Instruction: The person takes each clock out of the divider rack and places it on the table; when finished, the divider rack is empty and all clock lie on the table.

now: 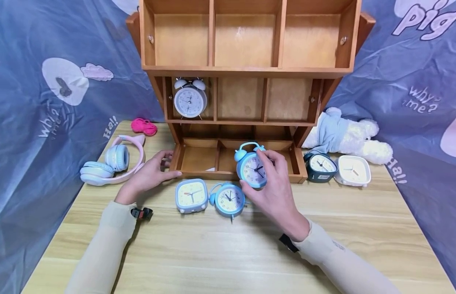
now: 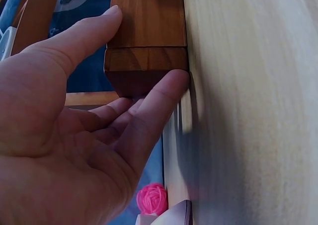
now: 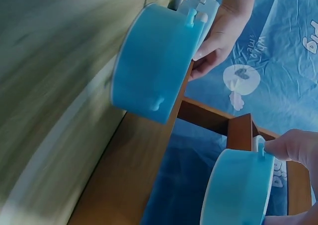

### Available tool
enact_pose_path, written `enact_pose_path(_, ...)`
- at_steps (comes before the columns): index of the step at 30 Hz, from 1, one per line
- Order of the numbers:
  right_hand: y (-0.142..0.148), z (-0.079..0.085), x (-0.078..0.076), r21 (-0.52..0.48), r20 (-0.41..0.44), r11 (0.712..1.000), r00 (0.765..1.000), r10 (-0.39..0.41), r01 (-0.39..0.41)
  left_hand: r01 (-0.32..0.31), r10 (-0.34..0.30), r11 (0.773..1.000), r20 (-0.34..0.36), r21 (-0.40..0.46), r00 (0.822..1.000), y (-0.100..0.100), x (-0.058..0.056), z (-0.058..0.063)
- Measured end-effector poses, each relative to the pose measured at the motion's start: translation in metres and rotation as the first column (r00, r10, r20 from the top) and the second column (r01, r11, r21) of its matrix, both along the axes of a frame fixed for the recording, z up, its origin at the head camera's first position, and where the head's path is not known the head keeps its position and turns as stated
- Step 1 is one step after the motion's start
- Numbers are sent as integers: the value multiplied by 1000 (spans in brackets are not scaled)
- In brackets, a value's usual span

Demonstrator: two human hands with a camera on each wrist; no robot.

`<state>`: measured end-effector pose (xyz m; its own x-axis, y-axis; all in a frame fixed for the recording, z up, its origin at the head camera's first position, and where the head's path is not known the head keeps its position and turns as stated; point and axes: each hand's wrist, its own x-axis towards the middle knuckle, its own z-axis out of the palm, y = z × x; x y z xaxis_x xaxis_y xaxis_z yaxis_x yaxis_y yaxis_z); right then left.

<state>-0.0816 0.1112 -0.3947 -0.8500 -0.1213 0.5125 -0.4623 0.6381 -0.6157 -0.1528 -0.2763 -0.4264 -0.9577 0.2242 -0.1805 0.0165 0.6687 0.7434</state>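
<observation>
My right hand (image 1: 274,192) pinches a blue twin-bell alarm clock (image 1: 252,169) between thumb and fingers. That clock hangs in front of the bottom tier of a wooden shelf (image 1: 198,175), its dial facing me. At the shelf's left end my left hand (image 1: 148,177) grips the corner, thumb along the front and index finger at the lower edge in the left wrist view. On the table before the shelf lie a second blue twin-bell clock (image 1: 229,199), face up, and a square blue clock (image 1: 191,196). A white twin-bell clock (image 1: 190,101) stands in the middle tier's left compartment.
Pink headphones (image 1: 139,143) with blue ear cups and pink yarn (image 1: 144,127) lie left of the shelf. On its right are a dark green clock (image 1: 321,166), a white square clock (image 1: 353,170) and a white plush toy (image 1: 354,134). The top tier (image 1: 246,69) overhangs the lower ones.
</observation>
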Motion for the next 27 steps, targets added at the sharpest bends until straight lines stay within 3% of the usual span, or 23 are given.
enact_pose_path(18, 37, -7, 15, 65, 148, 997, 988, -43, 33, 0, 0, 1000, 4, -10, 1000, 1, -3, 2)
enact_pose_path(27, 45, -15, 26, 134, 153, 991, 988, -35, 14, -3, 3, 1000, 25, -10, 1000, 1, -1, 2)
